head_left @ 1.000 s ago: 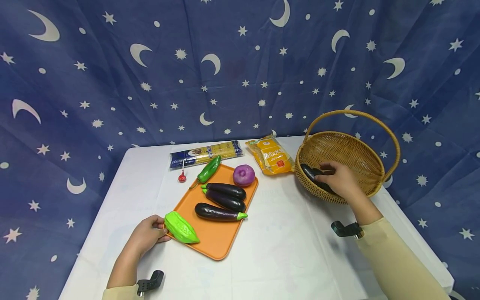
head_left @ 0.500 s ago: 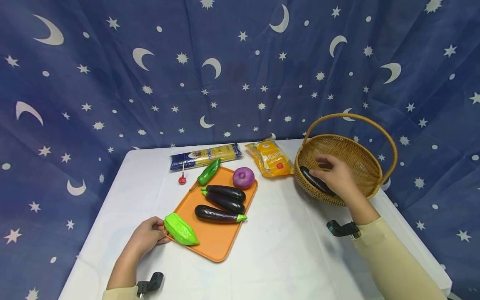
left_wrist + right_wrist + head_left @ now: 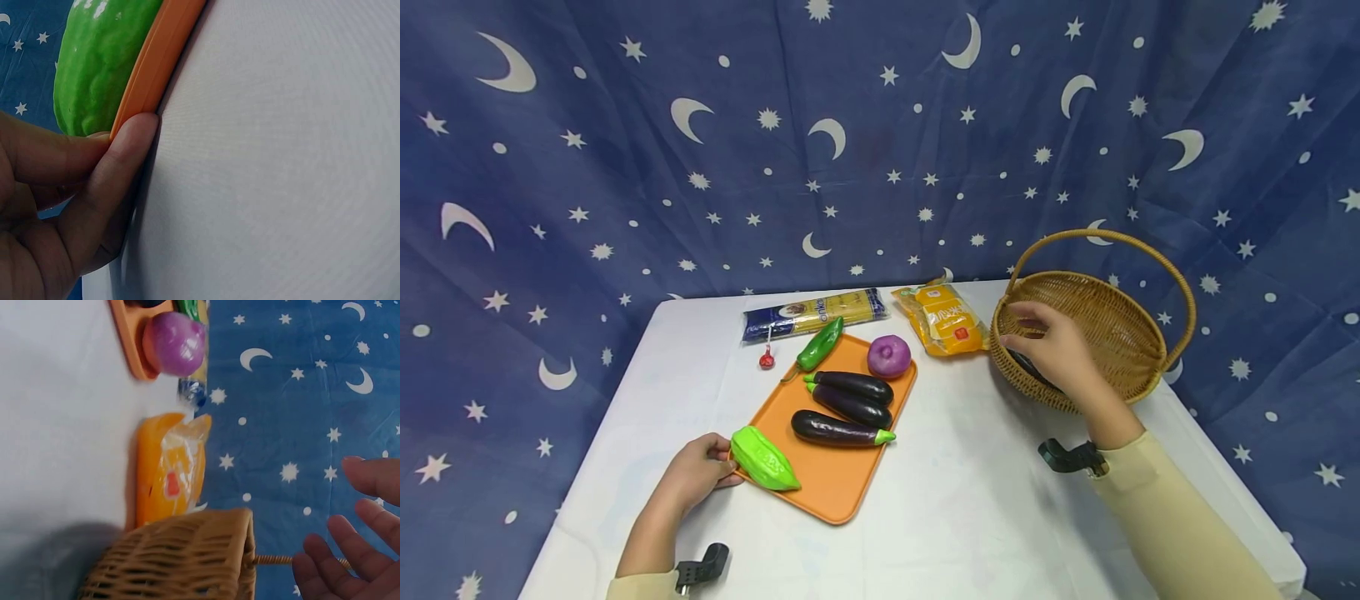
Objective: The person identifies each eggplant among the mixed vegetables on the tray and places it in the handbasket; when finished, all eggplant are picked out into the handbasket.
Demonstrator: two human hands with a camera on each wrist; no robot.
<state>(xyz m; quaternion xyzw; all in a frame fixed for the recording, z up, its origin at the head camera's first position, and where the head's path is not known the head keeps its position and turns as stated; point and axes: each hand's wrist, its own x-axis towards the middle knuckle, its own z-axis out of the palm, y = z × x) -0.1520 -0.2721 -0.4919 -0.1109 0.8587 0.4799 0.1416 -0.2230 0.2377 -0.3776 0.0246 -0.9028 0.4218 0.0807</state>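
Note:
My left hand [image 3: 688, 475] pinches the near left corner of an orange tray [image 3: 831, 483], thumb above the rim and finger below. On that corner lies a bright green bitter melon [image 3: 765, 460]. Three dark eggplants [image 3: 838, 429], a purple onion [image 3: 889, 357] and a green pepper [image 3: 820, 344] also rest on the tray. Over the left side of a wicker basket [image 3: 1105, 312] my right hand [image 3: 1060, 350] hovers, fingers spread apart and holding nothing. Under it a dark eggplant [image 3: 1024, 363] lies in the basket, mostly hidden by the hand.
Behind the tray lie a pack of spaghetti [image 3: 816, 313] and a red lollipop [image 3: 767, 360]. An orange-yellow food bag [image 3: 943, 321] sits between tray and basket. The basket's tall handle [image 3: 1180, 283] arches above it. A starry blue curtain [image 3: 880, 150] hangs behind the table.
My right hand has let go of the eggplant in the basket, and has risen and shifted left with its fingers apart. The left hand stays on the tray corner.

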